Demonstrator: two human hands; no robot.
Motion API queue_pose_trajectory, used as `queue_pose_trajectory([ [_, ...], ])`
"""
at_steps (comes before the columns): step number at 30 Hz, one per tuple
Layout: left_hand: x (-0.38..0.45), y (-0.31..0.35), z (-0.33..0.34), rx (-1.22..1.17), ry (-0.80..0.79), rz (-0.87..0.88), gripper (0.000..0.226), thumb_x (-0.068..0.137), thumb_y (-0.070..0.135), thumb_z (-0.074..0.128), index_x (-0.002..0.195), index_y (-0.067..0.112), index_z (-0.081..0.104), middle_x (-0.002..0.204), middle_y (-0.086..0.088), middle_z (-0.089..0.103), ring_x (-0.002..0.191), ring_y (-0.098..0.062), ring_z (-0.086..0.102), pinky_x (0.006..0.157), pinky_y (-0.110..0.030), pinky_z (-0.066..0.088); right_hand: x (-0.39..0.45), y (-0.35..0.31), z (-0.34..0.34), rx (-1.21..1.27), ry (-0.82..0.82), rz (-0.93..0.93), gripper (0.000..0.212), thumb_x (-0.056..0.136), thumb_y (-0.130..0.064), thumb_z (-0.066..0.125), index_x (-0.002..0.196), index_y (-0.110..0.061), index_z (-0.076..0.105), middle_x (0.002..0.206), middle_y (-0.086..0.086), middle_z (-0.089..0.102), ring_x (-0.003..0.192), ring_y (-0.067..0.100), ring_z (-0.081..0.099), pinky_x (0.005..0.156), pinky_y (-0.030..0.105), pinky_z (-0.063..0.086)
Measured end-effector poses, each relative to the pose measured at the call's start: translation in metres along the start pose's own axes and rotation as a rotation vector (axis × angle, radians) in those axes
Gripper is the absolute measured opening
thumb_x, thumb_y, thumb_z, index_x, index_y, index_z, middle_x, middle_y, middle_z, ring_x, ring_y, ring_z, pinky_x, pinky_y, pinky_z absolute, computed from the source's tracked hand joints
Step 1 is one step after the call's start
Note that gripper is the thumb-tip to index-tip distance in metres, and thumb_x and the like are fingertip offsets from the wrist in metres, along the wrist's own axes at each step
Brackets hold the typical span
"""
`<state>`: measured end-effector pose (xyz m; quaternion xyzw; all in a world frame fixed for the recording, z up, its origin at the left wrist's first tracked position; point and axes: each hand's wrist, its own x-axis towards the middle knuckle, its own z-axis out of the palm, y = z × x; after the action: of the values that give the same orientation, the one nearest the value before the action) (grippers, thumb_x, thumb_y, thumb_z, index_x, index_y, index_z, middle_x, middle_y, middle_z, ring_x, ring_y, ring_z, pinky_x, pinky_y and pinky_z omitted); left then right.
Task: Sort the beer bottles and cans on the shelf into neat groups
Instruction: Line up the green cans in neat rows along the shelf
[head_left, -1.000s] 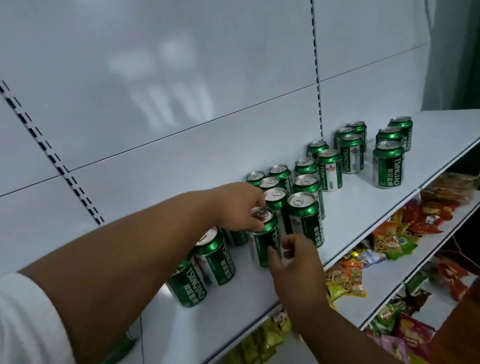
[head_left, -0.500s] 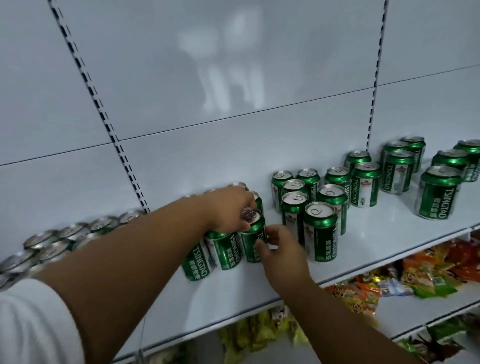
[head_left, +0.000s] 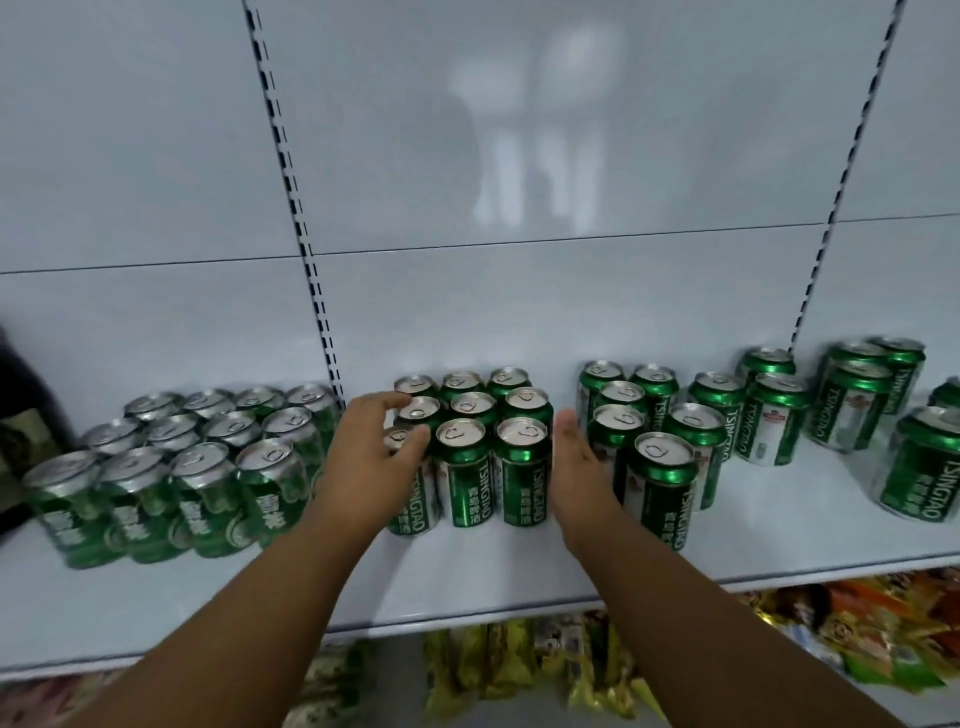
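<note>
The three-by-three block of cans (head_left: 470, 441) stands mid-shelf (head_left: 493, 561). Left hand (head_left: 371, 447) rests loosely spread against its left side, right hand (head_left: 574, 457) flat-fingered just right — rigid, slick, likely heavy cylinders, best squeezed by the sidewalls.

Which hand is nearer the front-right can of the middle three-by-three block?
Right. The right hand lies flat beside the front-right can; the left hand is at the block's far side.

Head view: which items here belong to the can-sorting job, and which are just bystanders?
Job:
- middle can block, squared between left hand and right hand
- left can block
- loose cans on the right
- shelf

Bystanders:
- snack packets below
- dark object at far left
</note>
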<state>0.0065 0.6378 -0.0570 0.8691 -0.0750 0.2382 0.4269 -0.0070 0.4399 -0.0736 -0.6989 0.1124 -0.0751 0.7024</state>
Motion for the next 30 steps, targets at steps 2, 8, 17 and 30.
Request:
queue_pose_trajectory([
  [2,-0.003,-0.021,0.007,-0.18,0.069,-0.193,0.048,0.092,0.041,0.064,0.135,0.026,0.05,0.133,0.005,0.052,0.11,-0.008,0.055,0.094,-0.029,0.046,0.007,0.004,0.004,0.054,-0.014,0.041,0.065,0.097,-0.063,0.022,0.152,-0.028,0.032,0.158,0.006,0.031,0.143,0.028,0.031,0.113,0.043,0.027],
  [8,-0.01,-0.053,0.033,-0.906,-0.05,-0.512,0.07,0.072,0.059,0.07,0.132,0.026,0.054,0.126,-0.008,0.067,0.11,-0.03,0.067,0.093,-0.057,0.052,0.034,0.028,0.017,0.217,-0.034,0.083,0.062,0.095,-0.069,0.028,0.142,-0.034,0.048,0.143,0.003,0.052,0.123,0.024,0.053,0.104,0.042,0.041],
  [17,-0.008,-0.075,0.05,-0.929,-0.101,-0.412,0.079,0.056,0.079,0.073,0.123,0.039,0.06,0.122,0.002,0.069,0.113,-0.025,0.066,0.098,-0.056,0.049,0.053,0.044,0.021,0.267,-0.023,0.051,0.053,0.098,-0.063,0.024,0.133,-0.038,0.055,0.126,-0.003,0.063,0.107,0.013,0.061,0.083,0.033,0.05],
  [30,0.01,-0.08,0.045,-1.126,-0.075,-0.463,0.063,0.084,0.061,0.051,0.135,0.025,0.053,0.13,-0.005,0.065,0.123,-0.026,0.059,0.11,-0.057,0.038,0.075,0.039,0.011,0.352,-0.05,0.065,0.087,0.064,-0.086,0.048,0.139,-0.043,0.047,0.141,-0.007,0.055,0.125,0.02,0.054,0.11,0.052,0.038],
])
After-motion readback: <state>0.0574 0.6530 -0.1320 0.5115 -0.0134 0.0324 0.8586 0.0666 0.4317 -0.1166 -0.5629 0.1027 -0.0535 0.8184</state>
